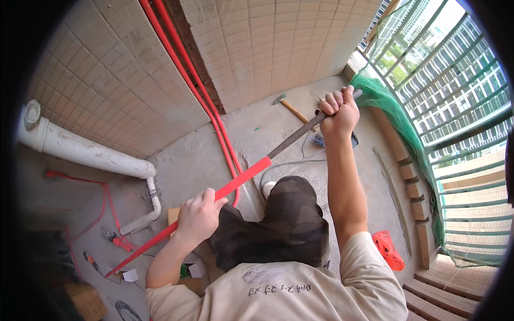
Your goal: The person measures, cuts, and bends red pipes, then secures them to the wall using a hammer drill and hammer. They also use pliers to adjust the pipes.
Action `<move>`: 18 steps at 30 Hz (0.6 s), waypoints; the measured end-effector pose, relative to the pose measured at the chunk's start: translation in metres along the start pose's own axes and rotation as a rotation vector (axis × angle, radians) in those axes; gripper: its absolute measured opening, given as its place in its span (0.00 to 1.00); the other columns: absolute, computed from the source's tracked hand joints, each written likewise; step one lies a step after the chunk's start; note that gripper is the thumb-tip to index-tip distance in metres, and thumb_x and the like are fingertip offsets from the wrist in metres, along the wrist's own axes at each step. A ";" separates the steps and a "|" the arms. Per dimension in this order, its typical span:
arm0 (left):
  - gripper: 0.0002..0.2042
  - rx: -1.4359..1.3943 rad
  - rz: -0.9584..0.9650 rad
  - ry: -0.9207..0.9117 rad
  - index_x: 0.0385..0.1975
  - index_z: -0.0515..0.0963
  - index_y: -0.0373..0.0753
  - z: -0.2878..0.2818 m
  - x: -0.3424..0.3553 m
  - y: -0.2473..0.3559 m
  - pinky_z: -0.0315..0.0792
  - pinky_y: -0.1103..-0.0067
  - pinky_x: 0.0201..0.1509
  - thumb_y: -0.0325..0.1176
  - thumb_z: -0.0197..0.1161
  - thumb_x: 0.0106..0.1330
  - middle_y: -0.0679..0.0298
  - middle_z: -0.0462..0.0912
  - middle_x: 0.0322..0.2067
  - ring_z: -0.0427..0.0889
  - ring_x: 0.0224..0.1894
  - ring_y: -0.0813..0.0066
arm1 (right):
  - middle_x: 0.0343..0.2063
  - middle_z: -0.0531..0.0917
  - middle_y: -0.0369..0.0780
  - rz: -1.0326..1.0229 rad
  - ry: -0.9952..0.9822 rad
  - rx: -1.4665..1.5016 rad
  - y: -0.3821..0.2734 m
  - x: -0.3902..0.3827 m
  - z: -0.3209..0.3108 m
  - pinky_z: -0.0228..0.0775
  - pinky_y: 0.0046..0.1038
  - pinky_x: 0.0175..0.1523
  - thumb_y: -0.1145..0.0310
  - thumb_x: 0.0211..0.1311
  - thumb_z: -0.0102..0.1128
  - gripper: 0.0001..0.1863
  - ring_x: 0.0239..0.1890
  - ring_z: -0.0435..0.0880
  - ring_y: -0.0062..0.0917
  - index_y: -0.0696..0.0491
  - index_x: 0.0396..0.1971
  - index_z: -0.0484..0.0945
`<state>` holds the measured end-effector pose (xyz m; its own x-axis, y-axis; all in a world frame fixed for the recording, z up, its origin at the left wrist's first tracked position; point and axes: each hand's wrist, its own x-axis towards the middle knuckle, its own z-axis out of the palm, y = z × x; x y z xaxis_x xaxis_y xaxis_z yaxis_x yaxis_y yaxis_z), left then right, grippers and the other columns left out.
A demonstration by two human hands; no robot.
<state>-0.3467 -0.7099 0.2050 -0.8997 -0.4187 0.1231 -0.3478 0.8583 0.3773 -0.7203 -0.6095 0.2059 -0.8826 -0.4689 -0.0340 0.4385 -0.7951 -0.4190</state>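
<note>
One shirt [278, 302] nearest, dark lettering plus a sketch on it. Left hand [198, 215] clenched around one red tube [243, 176], which sticks out both sides of the fist: low end down-left, high end up-right. One dark rod [295, 138] in line at the high end, between the hands; right hand [340, 115] grasping it near its far tip. Beyond: one red bag [387, 250], dark print; one hammer [294, 111]; two red pipes [172, 27] at wall.

Daylight enters through the railing [471, 130], upper right; I note dimness lower left, bowed edges, black corners.
</note>
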 end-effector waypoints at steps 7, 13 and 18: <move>0.14 0.023 0.009 0.000 0.31 0.67 0.36 0.009 0.024 -0.006 0.72 0.56 0.25 0.38 0.61 0.70 0.47 0.78 0.21 0.80 0.24 0.42 | 0.18 0.59 0.30 -0.083 -0.097 -0.019 -0.024 -0.015 0.022 0.51 0.20 0.20 0.59 0.79 0.45 0.12 0.17 0.56 0.16 0.49 0.35 0.65; 0.14 -0.102 0.131 0.076 0.31 0.68 0.35 -0.005 0.042 0.026 0.70 0.56 0.23 0.40 0.60 0.71 0.47 0.77 0.20 0.80 0.24 0.42 | 0.25 0.72 0.36 -0.138 -0.330 -0.250 0.014 -0.078 0.020 0.71 0.30 0.42 0.48 0.74 0.50 0.20 0.31 0.74 0.27 0.53 0.39 0.69; 0.15 -0.107 0.179 0.105 0.31 0.68 0.35 -0.001 0.049 0.027 0.71 0.58 0.23 0.41 0.60 0.71 0.49 0.77 0.19 0.80 0.23 0.44 | 0.33 0.74 0.37 -0.096 -0.311 0.159 -0.054 -0.002 -0.040 0.64 0.36 0.57 0.48 0.78 0.40 0.22 0.37 0.72 0.29 0.54 0.41 0.69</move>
<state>-0.3999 -0.7081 0.2223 -0.9104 -0.2956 0.2895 -0.1497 0.8877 0.4354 -0.7493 -0.5499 0.1922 -0.8382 -0.4642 0.2864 0.3985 -0.8797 -0.2596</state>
